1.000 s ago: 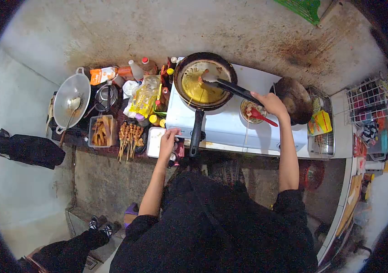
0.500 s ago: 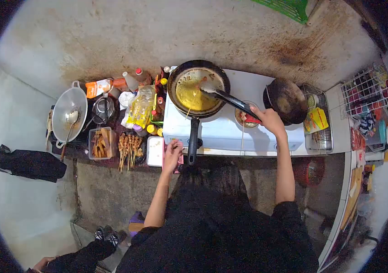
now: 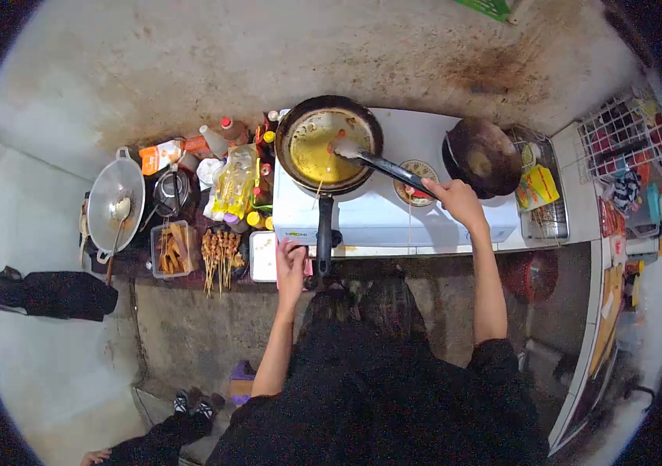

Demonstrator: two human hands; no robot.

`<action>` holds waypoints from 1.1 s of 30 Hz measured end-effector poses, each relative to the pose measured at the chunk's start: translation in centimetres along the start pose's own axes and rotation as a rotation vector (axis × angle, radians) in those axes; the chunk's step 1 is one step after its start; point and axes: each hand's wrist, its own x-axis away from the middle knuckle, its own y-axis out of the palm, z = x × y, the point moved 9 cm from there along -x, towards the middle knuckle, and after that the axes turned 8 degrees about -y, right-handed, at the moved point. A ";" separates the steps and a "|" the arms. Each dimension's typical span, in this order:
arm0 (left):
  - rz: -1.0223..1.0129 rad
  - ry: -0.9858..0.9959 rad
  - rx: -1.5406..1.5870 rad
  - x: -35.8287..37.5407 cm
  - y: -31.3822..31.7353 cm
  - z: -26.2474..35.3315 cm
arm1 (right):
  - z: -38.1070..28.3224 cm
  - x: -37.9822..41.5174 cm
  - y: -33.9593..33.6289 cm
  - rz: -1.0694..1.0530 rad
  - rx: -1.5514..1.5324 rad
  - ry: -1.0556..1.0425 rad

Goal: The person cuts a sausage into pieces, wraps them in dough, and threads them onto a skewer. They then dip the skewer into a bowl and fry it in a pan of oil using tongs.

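In the head view, my right hand (image 3: 459,203) is closed around the black handle of a pair of tongs (image 3: 393,168). The pale tip of the tongs dips into a frying pan (image 3: 329,101) of yellow oil, beside small reddish pieces. A thin stick leans over the pan's near rim. My left hand (image 3: 292,260) rests at the counter's front edge, left of the pan handle, fingers loosely bent and apart. It is beside a white-topped container (image 3: 264,257) and over something pink, mostly hidden. A small plate (image 3: 416,167) with red and pale food sits under the tongs' handle.
On the left are skewers (image 3: 221,252), a tub of brown strips (image 3: 174,248), bottles (image 3: 214,142) and a white colander (image 3: 116,206) holding a spoon. A dark wok (image 3: 483,159) stands right of the plate. Another person's legs (image 3: 164,439) show at lower left.
The view has shifted slightly, so the stove and pan appear a little farther left. Both hands keep nearly the same places, with the tongs still in the pan.
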 end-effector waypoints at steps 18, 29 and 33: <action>-0.283 0.327 -0.100 9.9 22.7 6.2 | 32.0 17.7 -27.2 0.320 -0.054 0.182; -0.633 0.142 -0.123 22.7 46.7 -4.9 | 55.1 20.8 -35.5 0.243 0.401 0.231; -0.699 0.156 -0.247 25.1 50.2 -6.6 | 54.0 16.5 -35.7 0.068 0.663 0.216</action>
